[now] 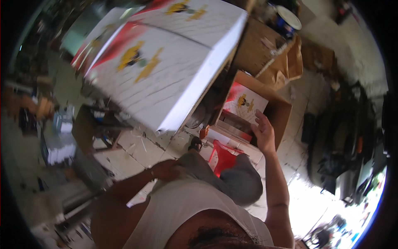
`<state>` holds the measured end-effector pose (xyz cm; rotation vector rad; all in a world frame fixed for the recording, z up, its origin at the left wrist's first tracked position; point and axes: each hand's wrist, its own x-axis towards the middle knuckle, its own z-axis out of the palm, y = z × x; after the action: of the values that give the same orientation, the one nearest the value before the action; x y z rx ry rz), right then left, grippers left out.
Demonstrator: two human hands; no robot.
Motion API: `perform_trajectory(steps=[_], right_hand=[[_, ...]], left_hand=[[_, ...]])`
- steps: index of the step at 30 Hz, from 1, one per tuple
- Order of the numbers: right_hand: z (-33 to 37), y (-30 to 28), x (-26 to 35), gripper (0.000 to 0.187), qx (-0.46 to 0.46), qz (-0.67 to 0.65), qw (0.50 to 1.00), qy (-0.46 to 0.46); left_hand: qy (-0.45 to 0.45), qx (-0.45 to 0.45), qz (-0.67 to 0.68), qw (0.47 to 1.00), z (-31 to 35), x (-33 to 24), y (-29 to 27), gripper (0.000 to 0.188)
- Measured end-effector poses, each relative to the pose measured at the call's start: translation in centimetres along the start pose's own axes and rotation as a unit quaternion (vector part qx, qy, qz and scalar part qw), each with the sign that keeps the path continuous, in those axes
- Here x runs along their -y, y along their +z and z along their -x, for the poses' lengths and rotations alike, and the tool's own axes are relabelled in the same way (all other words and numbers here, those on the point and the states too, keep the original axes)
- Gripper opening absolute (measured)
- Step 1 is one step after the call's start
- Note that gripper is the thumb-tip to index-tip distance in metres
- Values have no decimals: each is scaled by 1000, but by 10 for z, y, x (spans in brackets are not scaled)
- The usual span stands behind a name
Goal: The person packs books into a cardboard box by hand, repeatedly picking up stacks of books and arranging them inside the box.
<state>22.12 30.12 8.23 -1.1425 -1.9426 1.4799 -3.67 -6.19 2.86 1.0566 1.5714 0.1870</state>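
Observation:
My right hand (264,133) hangs over the right side of an open brown cardboard carton (282,106), its fingers apart and nothing seen in them. Inside that carton lies a white printed box (245,101) with red and yellow marks, just left of my fingertips. My left hand (166,169) rests against my grey trousers (240,182) near the hip, its fingers too blurred to make out. In front of me, large white sheets or box panels (166,66) with the same red and yellow print cover a raised surface.
A red plastic piece (224,157) shows between my legs. Brown paper (288,64) and a white-lidded blue tub (288,20) stand beyond the carton. On the right is a dark motorcycle (344,137); a small wooden stand (105,141) is at left on the tiled floor (141,145).

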Motion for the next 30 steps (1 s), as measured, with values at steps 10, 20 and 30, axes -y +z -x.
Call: perform_trajectory(steps=[10, 20, 30], right_hand=[[55, 73, 197, 65, 26, 208, 918, -336], [45, 117, 291, 79, -20, 285, 845, -451], [118, 6, 120, 62, -173, 194, 966, -1]], left_hand=[[71, -347, 68, 933, -7, 55, -44, 63], [184, -387, 174, 887, -4, 21, -53, 56], [-94, -166, 79, 978, -9, 177, 21, 66]])
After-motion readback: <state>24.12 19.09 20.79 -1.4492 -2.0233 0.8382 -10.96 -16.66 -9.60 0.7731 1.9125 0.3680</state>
